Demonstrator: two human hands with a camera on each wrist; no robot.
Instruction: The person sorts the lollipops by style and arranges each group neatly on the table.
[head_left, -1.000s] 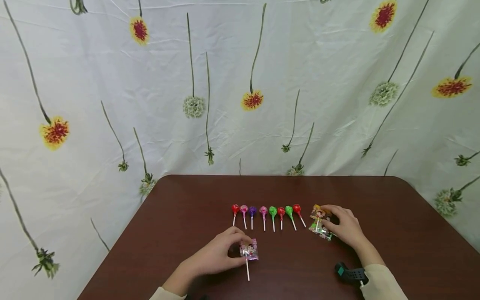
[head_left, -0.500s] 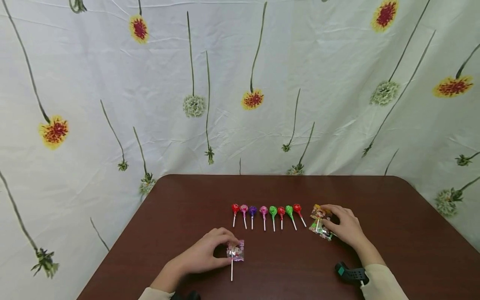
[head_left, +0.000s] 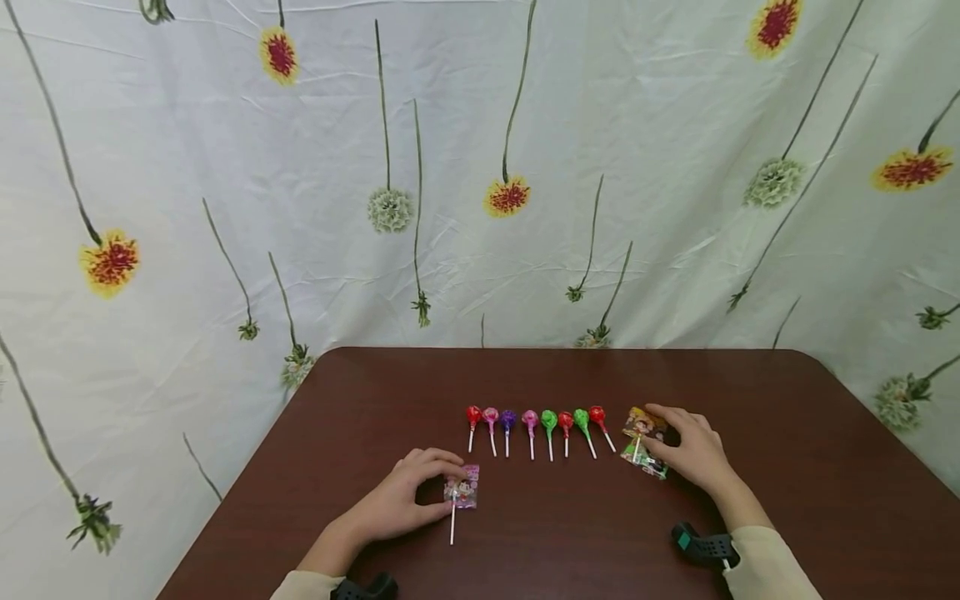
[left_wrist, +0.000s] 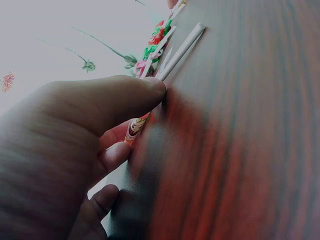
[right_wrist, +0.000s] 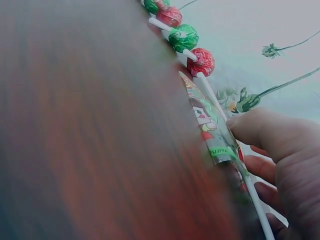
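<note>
My left hand (head_left: 401,496) pinches a lollipop (head_left: 465,487) in a flat, clear square wrapper with pink and purple print, low over the table or on it. Its white stick (left_wrist: 185,50) sticks out past the thumb in the left wrist view. Further right, my right hand (head_left: 693,450) holds flat-wrapped lollipops between thumb and fingers: one wrapper (head_left: 641,423) is yellow-orange, another (head_left: 643,461) green. The right wrist view has the green-edged wrapper (right_wrist: 205,120) and white sticks beside the thumb; the fingertips behind are partly hidden.
Several ball lollipops stand in a side-by-side row, from a red one (head_left: 473,413) past a purple one (head_left: 507,417) to another red one (head_left: 597,413). They lie on a dark brown table (head_left: 360,400). Behind hangs a white flowered cloth (head_left: 450,267).
My left hand has slid left with its lollipop, then slightly away from me. The right hand stays in place with its lollipops, and the row is unmoved.
</note>
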